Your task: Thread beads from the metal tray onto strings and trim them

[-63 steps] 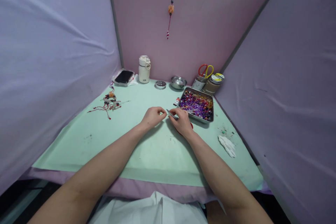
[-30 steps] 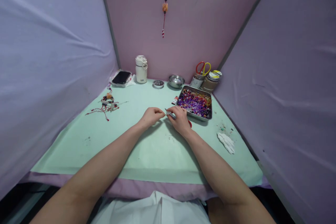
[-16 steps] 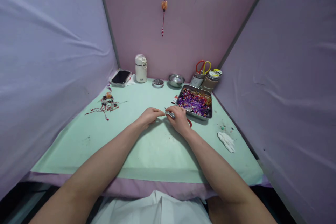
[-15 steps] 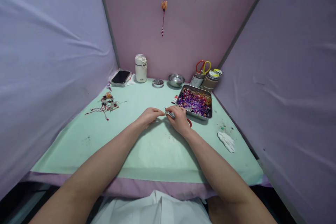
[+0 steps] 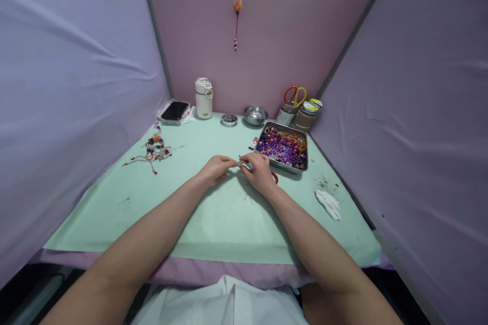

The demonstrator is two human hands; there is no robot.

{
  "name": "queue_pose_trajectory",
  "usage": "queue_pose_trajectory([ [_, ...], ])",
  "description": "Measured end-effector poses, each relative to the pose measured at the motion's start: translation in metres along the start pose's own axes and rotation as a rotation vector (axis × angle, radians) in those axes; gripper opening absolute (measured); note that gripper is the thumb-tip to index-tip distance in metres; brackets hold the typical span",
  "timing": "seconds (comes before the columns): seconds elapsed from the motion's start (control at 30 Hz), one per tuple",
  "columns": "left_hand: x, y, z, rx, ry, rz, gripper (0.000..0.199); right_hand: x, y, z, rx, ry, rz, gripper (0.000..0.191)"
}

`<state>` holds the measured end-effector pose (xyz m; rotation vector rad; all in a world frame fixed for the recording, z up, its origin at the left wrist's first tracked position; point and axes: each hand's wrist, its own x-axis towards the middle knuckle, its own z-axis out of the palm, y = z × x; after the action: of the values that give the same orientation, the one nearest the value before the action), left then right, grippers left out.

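pinching a slim metal tool (image 5: 249, 166), the right hand (image 5: 261, 170) faces the pinched left hand (image 5: 217, 168) — hold unclear.

Mint-green tabletop (image 5: 229, 223), metal bead tray (image 5: 288, 169), white bottle (image 5: 204, 101), steel bowl (image 5: 255, 121); possibly a white glove (image 5: 328, 205)

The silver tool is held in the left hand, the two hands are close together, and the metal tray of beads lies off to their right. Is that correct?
Not quite: the silver tool is held in the right hand, not the left hand, as the head view shows. The two hands are close together, and the metal tray of beads lies off to their right.
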<state>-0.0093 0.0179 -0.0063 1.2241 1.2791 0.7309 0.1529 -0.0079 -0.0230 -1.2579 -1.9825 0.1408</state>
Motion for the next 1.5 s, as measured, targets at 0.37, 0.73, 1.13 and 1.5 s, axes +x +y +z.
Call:
queue_pose_trajectory([
  [0.37,-0.0018,-0.0035,0.0074,0.409,0.239,0.41,0.019,0.0004,0.0006,-0.0007,-0.036,0.011,0.052,0.009],
  [0.73,-0.0021,-0.0058,0.0093,0.347,0.208,0.493,0.017,0.0008,0.0007,-0.0016,-0.05,0.026,0.077,0.008],
  [1.13,-0.0015,-0.0055,0.0101,0.194,0.172,0.499,0.017,0.0007,-0.002,-0.0036,-0.036,0.043,0.093,0.007],
  [1.5,0.0005,-0.0051,0.0103,0.024,0.081,0.478,0.013,0.0006,-0.0027,-0.0037,-0.014,0.047,0.092,0.006],
])
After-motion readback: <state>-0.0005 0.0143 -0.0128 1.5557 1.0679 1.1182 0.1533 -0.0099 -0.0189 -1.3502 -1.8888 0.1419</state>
